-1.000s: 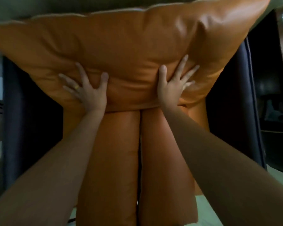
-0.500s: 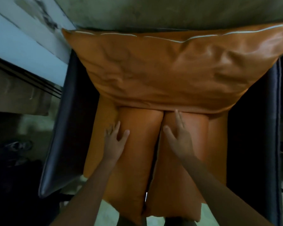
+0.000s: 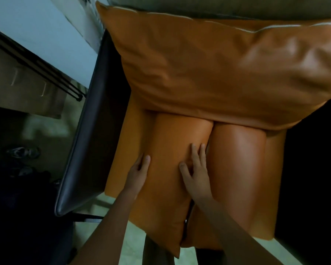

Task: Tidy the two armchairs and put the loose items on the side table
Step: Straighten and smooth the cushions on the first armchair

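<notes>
Both forearms reach in from the bottom edge. Right hand (image 3: 196,172) lies flat, fingers spread, on the left seat cushion (image 3: 164,197) beside the gap to the right seat cushion (image 3: 241,169); it holds nothing. Left hand (image 3: 139,174) sits against that cushion's outer flank, thumb on top, fingertips hidden: grip cannot be told. Back pillow (image 3: 208,73) overlaps both cushions' far ends. Armchair (image 3: 88,140): right side lost in shadow.

Right corner of back cushion (image 3: 218,64) beyond the edge; floor shapes (image 3: 22,152) blurred.
</notes>
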{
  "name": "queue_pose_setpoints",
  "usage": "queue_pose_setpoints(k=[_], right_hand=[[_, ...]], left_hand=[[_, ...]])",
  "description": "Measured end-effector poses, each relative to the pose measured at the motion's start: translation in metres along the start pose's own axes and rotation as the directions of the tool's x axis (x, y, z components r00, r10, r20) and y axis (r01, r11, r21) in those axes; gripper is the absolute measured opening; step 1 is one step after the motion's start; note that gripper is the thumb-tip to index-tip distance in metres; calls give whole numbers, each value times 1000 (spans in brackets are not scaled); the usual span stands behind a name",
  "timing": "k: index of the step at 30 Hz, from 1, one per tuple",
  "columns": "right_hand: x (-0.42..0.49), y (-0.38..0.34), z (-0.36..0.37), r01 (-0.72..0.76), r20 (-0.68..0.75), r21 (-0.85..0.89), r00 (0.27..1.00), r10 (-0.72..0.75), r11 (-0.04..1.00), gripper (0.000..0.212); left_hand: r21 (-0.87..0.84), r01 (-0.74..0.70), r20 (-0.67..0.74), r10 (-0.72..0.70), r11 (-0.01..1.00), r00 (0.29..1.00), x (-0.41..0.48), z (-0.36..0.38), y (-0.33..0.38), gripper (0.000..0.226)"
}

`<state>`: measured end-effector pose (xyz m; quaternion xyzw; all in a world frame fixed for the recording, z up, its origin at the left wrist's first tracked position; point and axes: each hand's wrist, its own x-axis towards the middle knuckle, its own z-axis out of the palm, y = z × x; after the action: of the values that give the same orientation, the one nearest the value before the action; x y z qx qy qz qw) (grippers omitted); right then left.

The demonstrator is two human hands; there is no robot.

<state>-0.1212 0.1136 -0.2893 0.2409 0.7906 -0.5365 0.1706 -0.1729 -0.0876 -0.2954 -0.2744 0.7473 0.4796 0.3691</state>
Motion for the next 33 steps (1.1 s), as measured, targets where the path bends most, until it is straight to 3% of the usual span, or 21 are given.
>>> queue_pose_setpoints(k=[5,8,12,19,23,25,28,31,33], right_hand=[[-10,-8,23,-22,-78,70,997,28,997,78],[-16,-18,33,5,-79,76,997,1,997,80],[-25,-32,52,8,-64,46,998,-5,999,81],[-34,-66,85,-50,63,196,997,38,979,83],[-37,-85,98,93,279,121,952,-124,988,74],[-27,-96,98,159,317,73,932,-174,985,69],[-5,-101,86,230,254,2,941,-223,973,67],[21,-92,62,348,166,-204,933,-318,915,72],[46,-88,41,304,100,-255,952,-288,918,76]], left_hand=[[5,-9,117,8,1000,993,10,-16,-5,81],[27,-106,152,101,994,983,6,-28,-6,75],[77,-225,152,212,971,965,-4,-45,-9,63],[81,-280,85,273,957,958,-17,-84,-17,53],[92,-280,-10,282,956,959,-19,-110,-22,56],[108,-271,-37,276,956,960,-21,-122,-24,58],[94,-277,-27,281,956,959,-30,-130,-31,63],[140,-300,-46,309,944,950,-46,-129,-49,69],[248,-247,-80,274,937,958,-59,-126,-68,76]])
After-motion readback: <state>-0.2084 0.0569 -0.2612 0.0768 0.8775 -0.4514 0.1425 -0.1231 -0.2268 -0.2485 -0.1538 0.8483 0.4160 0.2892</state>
